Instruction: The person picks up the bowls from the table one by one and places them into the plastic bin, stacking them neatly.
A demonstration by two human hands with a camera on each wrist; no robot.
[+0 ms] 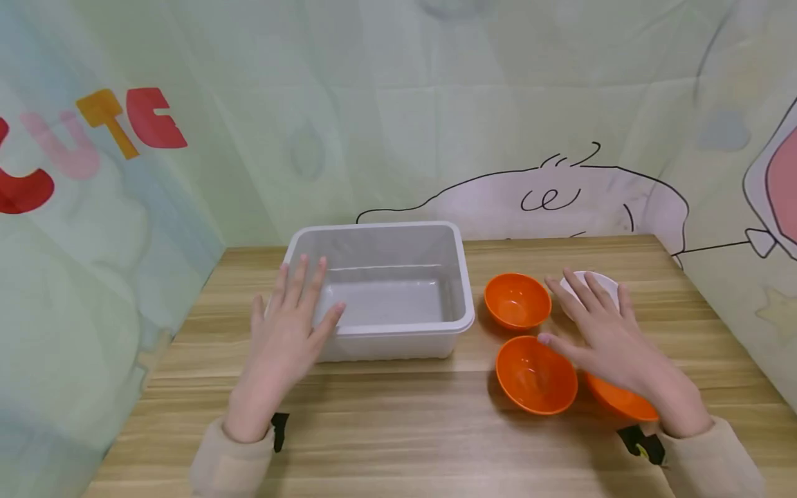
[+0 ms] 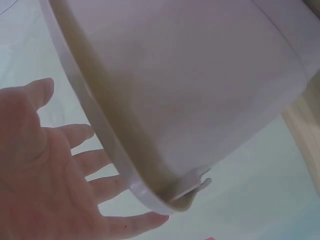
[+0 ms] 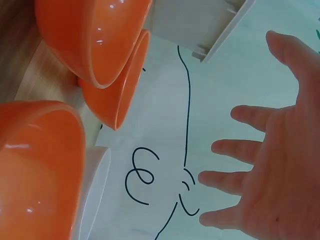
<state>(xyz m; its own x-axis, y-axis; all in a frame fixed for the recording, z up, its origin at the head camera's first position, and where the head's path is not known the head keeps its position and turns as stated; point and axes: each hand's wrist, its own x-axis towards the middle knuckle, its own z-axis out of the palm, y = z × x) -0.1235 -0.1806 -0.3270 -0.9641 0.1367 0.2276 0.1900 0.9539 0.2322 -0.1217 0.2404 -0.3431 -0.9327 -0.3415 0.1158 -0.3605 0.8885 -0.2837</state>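
My left hand [image 1: 288,339] is spread, palm down, by the left front corner of a grey plastic bin [image 1: 395,346]. In the left wrist view its straight fingers lie beside the rim of the bin [image 2: 190,90]; contact cannot be judged. Over the bowls on the right, my right hand [image 1: 604,339] hovers with fingers straight and spread, holding nothing. Beneath and around it are an orange bowl [image 1: 537,377] in front, another orange bowl [image 1: 517,301] behind, a third orange bowl [image 1: 623,400] partly hidden by the wrist, and a white bowl [image 1: 591,278] half covered by the fingers.
Everything stands on a wood-grain table [image 1: 398,429]. A printed cloth [image 1: 373,111] with cartoon drawings hangs behind the table and along both sides. The bin's inside shows only its bare floor and walls.
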